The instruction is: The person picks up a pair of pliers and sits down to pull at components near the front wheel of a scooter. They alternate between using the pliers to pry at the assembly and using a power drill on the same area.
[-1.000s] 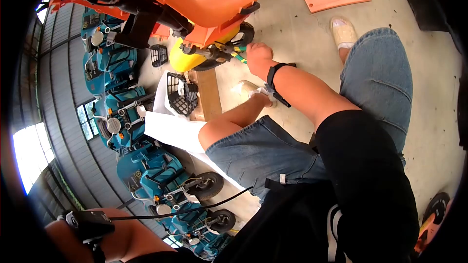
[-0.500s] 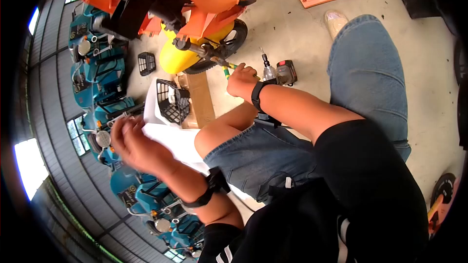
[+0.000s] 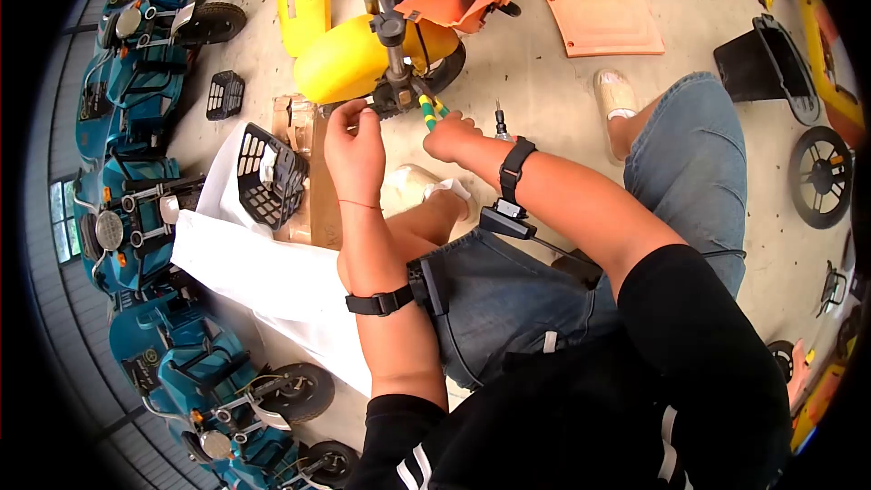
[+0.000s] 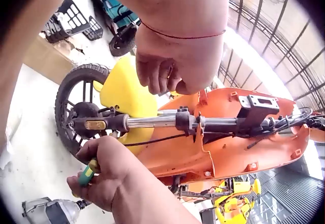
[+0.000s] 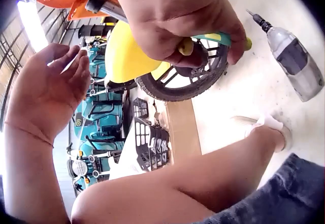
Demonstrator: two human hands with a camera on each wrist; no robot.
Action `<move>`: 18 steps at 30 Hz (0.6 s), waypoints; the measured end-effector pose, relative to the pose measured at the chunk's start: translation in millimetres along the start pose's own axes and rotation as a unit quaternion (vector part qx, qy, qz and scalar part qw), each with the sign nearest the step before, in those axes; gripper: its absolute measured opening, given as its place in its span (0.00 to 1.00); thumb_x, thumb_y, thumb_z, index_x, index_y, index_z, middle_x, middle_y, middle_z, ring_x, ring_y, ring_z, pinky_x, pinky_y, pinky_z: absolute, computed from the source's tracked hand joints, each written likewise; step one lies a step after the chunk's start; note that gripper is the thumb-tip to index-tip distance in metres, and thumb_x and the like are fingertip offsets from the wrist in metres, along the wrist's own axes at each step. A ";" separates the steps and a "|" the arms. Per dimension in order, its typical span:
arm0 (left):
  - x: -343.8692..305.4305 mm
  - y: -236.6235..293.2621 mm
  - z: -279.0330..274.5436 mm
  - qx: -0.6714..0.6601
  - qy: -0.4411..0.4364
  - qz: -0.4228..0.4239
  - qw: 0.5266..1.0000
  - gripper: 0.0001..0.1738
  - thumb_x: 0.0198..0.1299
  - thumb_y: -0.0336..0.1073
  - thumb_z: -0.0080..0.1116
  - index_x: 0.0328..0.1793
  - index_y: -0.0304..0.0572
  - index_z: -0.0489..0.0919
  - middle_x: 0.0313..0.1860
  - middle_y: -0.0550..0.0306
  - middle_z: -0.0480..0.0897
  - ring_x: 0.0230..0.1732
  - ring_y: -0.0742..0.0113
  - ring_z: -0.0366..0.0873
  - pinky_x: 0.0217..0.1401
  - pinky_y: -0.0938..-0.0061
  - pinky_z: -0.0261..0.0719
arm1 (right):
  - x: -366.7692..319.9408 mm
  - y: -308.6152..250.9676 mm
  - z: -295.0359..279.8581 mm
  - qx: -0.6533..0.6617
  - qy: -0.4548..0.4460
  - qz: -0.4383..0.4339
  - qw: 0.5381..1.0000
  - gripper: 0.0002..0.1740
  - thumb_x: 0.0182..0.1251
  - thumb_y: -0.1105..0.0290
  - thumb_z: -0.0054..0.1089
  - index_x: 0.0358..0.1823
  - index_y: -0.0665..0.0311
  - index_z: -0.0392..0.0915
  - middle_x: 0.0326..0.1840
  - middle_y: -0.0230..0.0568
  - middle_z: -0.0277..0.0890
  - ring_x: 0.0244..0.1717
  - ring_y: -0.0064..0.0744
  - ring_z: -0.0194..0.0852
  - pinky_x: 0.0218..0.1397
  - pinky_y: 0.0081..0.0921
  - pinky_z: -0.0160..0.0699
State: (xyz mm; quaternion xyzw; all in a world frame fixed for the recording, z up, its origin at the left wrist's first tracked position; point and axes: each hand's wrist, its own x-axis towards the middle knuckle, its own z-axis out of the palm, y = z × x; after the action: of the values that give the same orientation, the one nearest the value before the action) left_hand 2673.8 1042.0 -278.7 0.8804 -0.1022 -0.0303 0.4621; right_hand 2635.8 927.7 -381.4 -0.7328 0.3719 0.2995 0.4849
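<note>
1. Head view: the right hand (image 3: 451, 136) grips the green-and-yellow handles (image 3: 428, 113) of a tool, which lie at its 11 o'clock, close to the lower end of the fork (image 3: 396, 82) (whether the tool's head touches it I cannot tell). The left hand (image 3: 356, 152), at 9 o'clock from the right, is open, fingers loosely curled. The yellow fender (image 3: 336, 65) lies at its 12 o'clock, a black basket (image 3: 270, 177) at its 8.
2. Left wrist view: the left hand hangs above the fork, fingers bent inward. Below, the right hand clasps a handle at its own 9 o'clock; the power drill (image 4: 53, 213) lies at its 8.
3. Right wrist view: the right hand's fingers wrap the handles in front of the wheel (image 5: 177, 93). The left hand, at 8 o'clock, shows a relaxed, open palm.
</note>
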 end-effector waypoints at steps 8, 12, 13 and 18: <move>1.4 4.1 -6.4 -0.063 -0.077 -0.038 0.994 0.13 0.65 0.33 0.57 0.49 0.31 0.79 0.37 0.57 0.82 0.35 0.74 0.77 0.40 0.78 0.77 | 4.4 8.2 -0.8 0.066 -0.010 0.007 0.998 0.39 0.60 0.56 0.57 0.67 0.72 0.57 0.67 0.57 0.62 0.65 0.51 0.66 0.63 0.38 0.70; 2.7 3.0 -4.4 -0.070 -0.095 -0.026 0.993 0.13 0.65 0.34 0.57 0.49 0.31 0.79 0.37 0.57 0.82 0.36 0.74 0.77 0.41 0.78 0.77 | 1.1 5.3 -6.2 0.042 0.023 -0.007 0.999 0.39 0.61 0.57 0.57 0.68 0.73 0.56 0.67 0.58 0.62 0.66 0.51 0.67 0.63 0.38 0.71; 2.4 1.3 -2.7 -0.073 -0.100 -0.021 0.992 0.13 0.64 0.35 0.58 0.49 0.31 0.79 0.37 0.56 0.83 0.36 0.74 0.77 0.41 0.77 0.77 | 1.0 4.3 -5.2 0.044 0.027 -0.006 0.999 0.40 0.61 0.57 0.57 0.68 0.73 0.55 0.67 0.58 0.62 0.65 0.51 0.67 0.62 0.38 0.71; 4.0 -4.3 -1.1 -0.043 -0.136 -0.017 0.990 0.14 0.64 0.37 0.59 0.48 0.32 0.80 0.35 0.56 0.83 0.35 0.74 0.77 0.42 0.77 0.77 | -2.0 1.2 -4.4 -0.019 0.026 -0.013 0.999 0.39 0.62 0.59 0.56 0.69 0.74 0.54 0.68 0.60 0.62 0.66 0.52 0.68 0.63 0.37 0.72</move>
State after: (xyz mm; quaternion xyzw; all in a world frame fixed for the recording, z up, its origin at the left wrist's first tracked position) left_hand 2678.5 1044.4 -281.5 0.8491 -0.1479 -0.1617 0.4807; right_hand 2634.0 923.8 -378.9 -0.7539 0.3693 0.2810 0.4651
